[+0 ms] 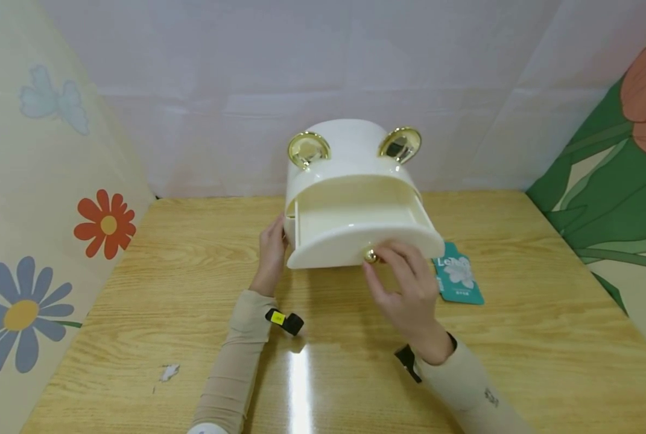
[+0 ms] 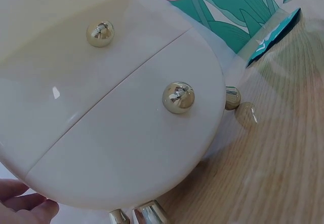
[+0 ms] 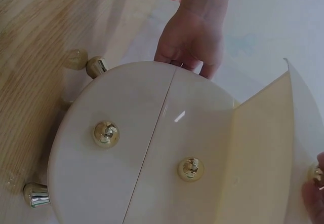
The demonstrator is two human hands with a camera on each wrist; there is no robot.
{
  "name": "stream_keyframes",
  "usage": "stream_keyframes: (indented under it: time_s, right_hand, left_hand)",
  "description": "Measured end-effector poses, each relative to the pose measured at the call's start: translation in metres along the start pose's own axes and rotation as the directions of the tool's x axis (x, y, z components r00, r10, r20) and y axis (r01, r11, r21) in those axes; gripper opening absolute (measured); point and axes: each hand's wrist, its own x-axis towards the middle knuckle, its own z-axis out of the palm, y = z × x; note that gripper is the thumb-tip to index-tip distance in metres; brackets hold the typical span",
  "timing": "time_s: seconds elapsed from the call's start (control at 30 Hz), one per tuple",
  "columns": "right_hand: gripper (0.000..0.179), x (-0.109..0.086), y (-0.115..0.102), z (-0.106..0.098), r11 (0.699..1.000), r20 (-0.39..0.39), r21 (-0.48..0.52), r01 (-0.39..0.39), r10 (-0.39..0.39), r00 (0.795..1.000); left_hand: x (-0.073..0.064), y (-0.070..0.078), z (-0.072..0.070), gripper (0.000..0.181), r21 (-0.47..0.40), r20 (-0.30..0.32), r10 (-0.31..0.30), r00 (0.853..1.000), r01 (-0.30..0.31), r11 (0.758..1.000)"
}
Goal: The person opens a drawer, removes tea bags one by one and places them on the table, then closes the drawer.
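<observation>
A rounded white drawer cabinet (image 1: 350,141) with two gold ears stands on the table. Its top drawer (image 1: 323,248) is pulled out toward me, and no contents show inside. My right hand (image 1: 409,295) pinches the gold knob (image 1: 371,257) on that drawer's curved front between thumb and fingers. Against the cabinet's left side rests my left hand (image 1: 271,253), its fingers partly hidden behind the edge in the right wrist view. Two lower drawer fronts, each with a gold knob (image 2: 178,97), are flush in the left wrist view. Short gold feet (image 2: 151,213) hold the cabinet up.
Right of the cabinet, a teal packet (image 1: 460,278) with a white flower print lies on the wood-grain table (image 1: 192,289). A small pale patch (image 1: 169,372) marks the table's front left. Flower-printed panels flank both sides, and a pale cloth (image 1: 219,114) hangs behind.
</observation>
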Motion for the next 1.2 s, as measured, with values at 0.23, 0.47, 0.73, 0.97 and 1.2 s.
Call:
stream_keyframes:
  time_s: [0.23, 0.47, 0.73, 0.97, 1.2]
  right_hand:
    - [0.026, 0.004, 0.001, 0.004, 1.0, -0.004, 0.01, -0.017, 0.017, 1.0]
    - [0.025, 0.005, 0.005, 0.009, 1.0, -0.007, 0.007, -0.017, 0.017, 1.0]
    - [0.021, 0.008, 0.007, 0.013, 0.999, 0.02, -0.017, -0.04, 0.04, 0.999]
    - [0.02, 0.01, 0.011, 0.018, 0.998, 0.049, -0.017, -0.052, 0.053, 0.997]
    - [0.016, 0.013, 0.019, 0.022, 0.997, 0.062, -0.034, -0.072, 0.074, 0.995]
  left_hand:
    - [0.0, 0.001, -0.002, 0.037, 0.023, 0.033, 0.012, 0.999, -0.013, 1.0]
    - [0.0, 0.0, -0.004, 0.037, 0.013, 0.04, 0.012, 0.999, -0.012, 1.0]
    - [0.001, -0.002, -0.006, 0.037, 0.077, 0.021, 0.009, 1.0, -0.01, 0.997]
    - [0.002, -0.004, -0.007, 0.036, 0.148, -0.01, 0.019, 1.0, -0.017, 0.989]
    - [0.003, -0.003, -0.004, 0.036, 0.055, 0.004, -0.002, 1.0, 0.002, 0.998]
